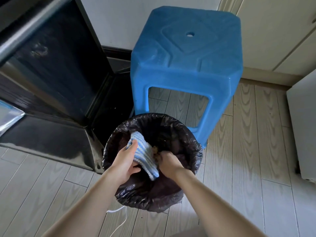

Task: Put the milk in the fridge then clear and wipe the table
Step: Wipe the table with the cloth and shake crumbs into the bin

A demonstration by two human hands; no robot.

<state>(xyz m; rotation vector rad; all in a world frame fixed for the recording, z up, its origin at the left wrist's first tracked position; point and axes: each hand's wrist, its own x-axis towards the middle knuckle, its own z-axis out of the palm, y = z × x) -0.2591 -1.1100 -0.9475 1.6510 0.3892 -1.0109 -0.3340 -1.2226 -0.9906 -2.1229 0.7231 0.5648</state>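
Both my hands are over the open bin (pixel 193 142), which is lined with a black bag. My left hand (pixel 124 161) grips a blue and white striped cloth (pixel 143 153) from the left, thumb on its upper corner. My right hand (pixel 168 162) is curled at the cloth's right edge, where brownish crumbs (pixel 156 149) cling to the fabric. Whether its fingers pinch the cloth or only the crumbs is hidden. The cloth's lower end hangs down between my wrists.
A blue plastic stool (pixel 186 57) stands just behind the bin. A black appliance (pixel 56 82) fills the left side. A white unit (pixel 302 130) stands at the right edge. The floor (pixel 248 168) is grey wood-look tile. A white cord (pixel 119 224) lies below the bin.
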